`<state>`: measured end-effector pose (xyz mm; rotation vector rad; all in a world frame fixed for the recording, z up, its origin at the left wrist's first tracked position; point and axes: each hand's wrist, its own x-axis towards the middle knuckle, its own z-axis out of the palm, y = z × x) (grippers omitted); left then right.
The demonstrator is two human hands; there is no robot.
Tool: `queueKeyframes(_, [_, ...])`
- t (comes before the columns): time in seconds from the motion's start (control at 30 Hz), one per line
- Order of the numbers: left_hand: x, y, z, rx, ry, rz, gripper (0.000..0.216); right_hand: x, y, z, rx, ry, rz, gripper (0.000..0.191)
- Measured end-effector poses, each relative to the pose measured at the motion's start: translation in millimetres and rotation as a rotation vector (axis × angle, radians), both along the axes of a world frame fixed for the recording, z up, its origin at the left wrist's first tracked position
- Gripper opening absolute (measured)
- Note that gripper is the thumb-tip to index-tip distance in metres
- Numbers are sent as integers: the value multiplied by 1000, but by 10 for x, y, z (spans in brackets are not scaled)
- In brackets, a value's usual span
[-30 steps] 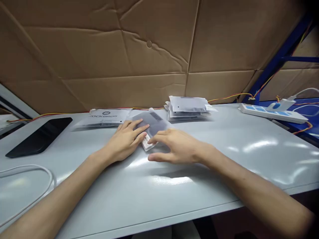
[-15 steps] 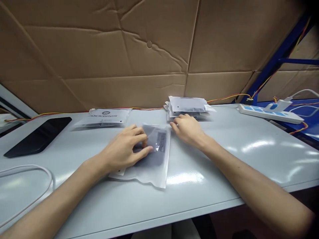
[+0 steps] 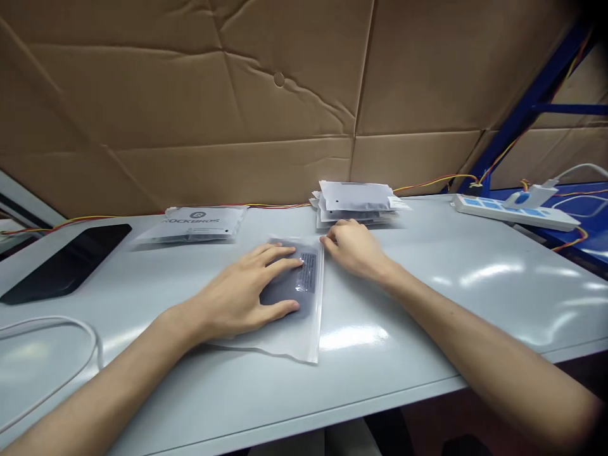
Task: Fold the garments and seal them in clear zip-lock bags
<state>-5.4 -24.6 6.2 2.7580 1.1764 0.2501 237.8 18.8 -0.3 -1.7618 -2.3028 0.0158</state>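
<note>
A frosted plastic bag (image 3: 289,332) lies flat on the grey table (image 3: 408,316), with a dark flat item (image 3: 285,294) inside and a black printed label (image 3: 308,272) showing through. My left hand (image 3: 242,294) rests spread on top of the bag, covering most of the dark item. My right hand (image 3: 354,248) sits curled at the bag's top right corner, its fingertips at the edge. I cannot tell whether those fingers pinch the plastic. Behind that hand is a stack of white packets (image 3: 354,202).
A white ROCKBROS packet (image 3: 194,225) lies at the table's back edge. To the left are a black tablet (image 3: 66,263) and a white cable (image 3: 47,335). A white power strip (image 3: 513,211) sits at the right, and cardboard (image 3: 190,107) walls the back.
The bag has gone from between both hands at the back to lying flat nearer me. My left hand now presses flat on it, and my right hand has moved away to its top right corner.
</note>
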Motion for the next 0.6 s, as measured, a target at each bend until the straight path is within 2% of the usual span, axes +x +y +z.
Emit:
queueKeyframes(0.2, [68,-93,94,11,-14,-107,56,-5,25,-50,5,120,-10,33])
queueKeyframes(0.33, [129,-154,69,45,-32,-173,57,-16,49,-95,-3,208,0,28])
queueKeyframes(0.6, [151,-163,16,34,8,-173,63,-14,68,-132,-19,172,-9,33])
